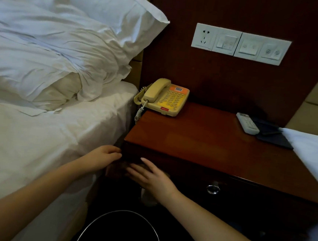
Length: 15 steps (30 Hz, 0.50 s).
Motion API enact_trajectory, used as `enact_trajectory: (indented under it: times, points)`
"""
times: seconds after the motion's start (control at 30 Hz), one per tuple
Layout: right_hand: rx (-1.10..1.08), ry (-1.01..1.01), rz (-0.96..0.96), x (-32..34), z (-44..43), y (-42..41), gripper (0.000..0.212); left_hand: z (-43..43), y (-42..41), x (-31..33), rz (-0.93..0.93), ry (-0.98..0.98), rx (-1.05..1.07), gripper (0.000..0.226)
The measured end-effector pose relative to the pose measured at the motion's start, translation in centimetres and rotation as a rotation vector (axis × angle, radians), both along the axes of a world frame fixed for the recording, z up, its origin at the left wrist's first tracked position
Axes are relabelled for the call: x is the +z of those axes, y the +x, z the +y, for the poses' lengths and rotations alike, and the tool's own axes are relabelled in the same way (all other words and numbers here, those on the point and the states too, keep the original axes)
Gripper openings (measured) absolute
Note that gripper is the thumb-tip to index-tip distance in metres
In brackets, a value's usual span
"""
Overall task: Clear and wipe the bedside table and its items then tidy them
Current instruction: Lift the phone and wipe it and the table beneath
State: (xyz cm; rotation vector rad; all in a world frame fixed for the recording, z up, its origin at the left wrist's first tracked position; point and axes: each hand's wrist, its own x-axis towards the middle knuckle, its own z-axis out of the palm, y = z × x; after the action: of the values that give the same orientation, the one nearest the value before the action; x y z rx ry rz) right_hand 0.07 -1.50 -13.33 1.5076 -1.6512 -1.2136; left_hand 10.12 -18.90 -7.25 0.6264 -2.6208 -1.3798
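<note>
While reaching in at the near left corner of the bedside table [201,145], setting the left hand [106,154] at that corner, fingers loosely curved, gripping nothing visible. Laying the right hand [148,175] flat just beside it against the table's dark front, fingers straight and apart. Beyond the fingertips, a telephone [162,97]; far to the right of both hands, a remote control [248,123] at the edge of a dark folder [275,137].

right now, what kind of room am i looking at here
Probably a hotel room: a corded telephone sits on the bedside table, a switch panel is set in the wooden wall board, and a white-sheeted bed stands beside it.
</note>
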Motion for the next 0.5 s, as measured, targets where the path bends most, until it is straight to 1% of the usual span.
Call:
enact_trajectory:
  times: [0.1,0.23,0.33,0.43,0.5]
  points:
    - [-0.025,-0.005,-0.027,0.2,5.1,-1.0,0.072,0.3,0.5,0.4,-0.02,-0.072,-0.011,0.029]
    - [-0.071,0.051,-0.045,1.0,9.4,-2.2,0.078,-0.2,0.6,1.5,0.019,-0.114,0.039,0.032]
    - [-0.032,0.048,-0.063,2.6,7.5,-1.1,0.071,-1.0,0.7,2.0,0.052,-0.153,0.073,0.032]
    - [0.03,0.04,-0.035,3.9,2.6,1.1,0.068,-0.9,1.0,1.7,0.055,-0.096,0.074,0.032]
    - [-0.008,0.017,-0.024,3.6,-0.3,2.0,0.071,-0.4,1.2,1.1,0.04,-0.053,0.022,0.033]
